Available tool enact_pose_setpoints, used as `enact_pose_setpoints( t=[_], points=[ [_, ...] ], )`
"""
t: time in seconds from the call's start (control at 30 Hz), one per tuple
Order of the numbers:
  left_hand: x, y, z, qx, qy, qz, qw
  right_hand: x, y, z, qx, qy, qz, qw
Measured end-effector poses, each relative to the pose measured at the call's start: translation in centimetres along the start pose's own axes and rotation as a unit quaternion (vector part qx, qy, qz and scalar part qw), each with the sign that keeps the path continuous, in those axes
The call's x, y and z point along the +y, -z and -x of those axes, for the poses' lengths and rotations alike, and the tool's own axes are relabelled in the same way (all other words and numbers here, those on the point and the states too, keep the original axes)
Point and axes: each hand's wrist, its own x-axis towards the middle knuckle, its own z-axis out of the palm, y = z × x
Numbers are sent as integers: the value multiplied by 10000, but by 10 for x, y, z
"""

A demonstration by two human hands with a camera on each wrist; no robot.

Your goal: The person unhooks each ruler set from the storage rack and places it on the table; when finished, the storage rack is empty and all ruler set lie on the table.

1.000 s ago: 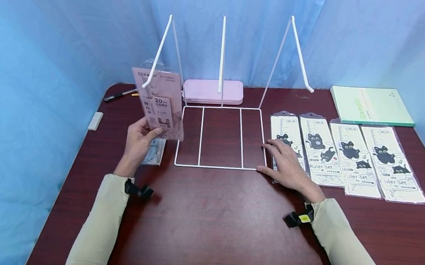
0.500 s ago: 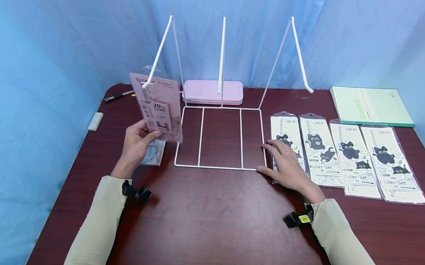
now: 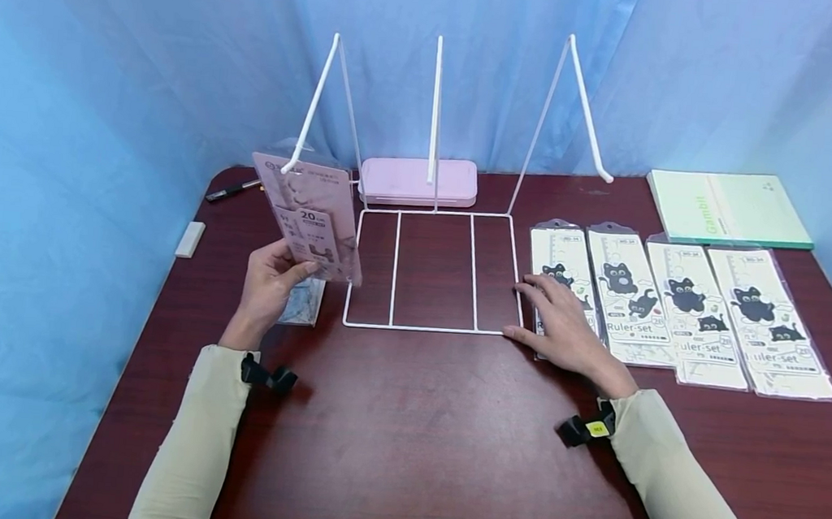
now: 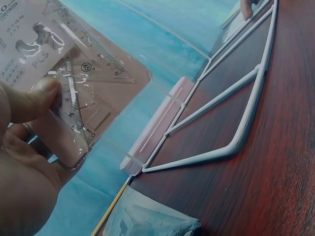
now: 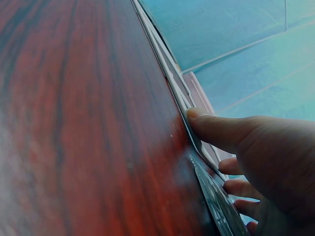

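In the head view my left hand pinches the lower left edge of a ruler set pack, a pink card in clear plastic. Through the plastic, the left wrist view shows a clear set square. Held raised and tilted, the pack has the left prong's tip in front of its card; I cannot tell whether the prong passes through the hang tab. A white wire display rack stands on the table. My right hand touches the rack's front right corner with thumb and fingertips, partly over the nearest cat-print ruler set.
Several cat-print ruler sets lie in a row at the right, before a green notebook. A pink pencil case sits behind the rack. At left are a white eraser, a black pen and a bluish packet.
My left hand has brought the pink ruler set pack slightly lower, and its card now sits farther down beneath the left prong. The right hand stays at the rack's corner.
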Motion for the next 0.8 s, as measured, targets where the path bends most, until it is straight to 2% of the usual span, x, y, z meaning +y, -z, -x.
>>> enact_pose_setpoints(
  t=[0.43,0.8],
  points=[
    [-5,11,1,-371,-348,565,9971,0,0,0,1,-18,-23,10000],
    [-4,15,3,-433,-489,513,9965,-1,1,0,-39,-58,-17,10000]
  ],
)
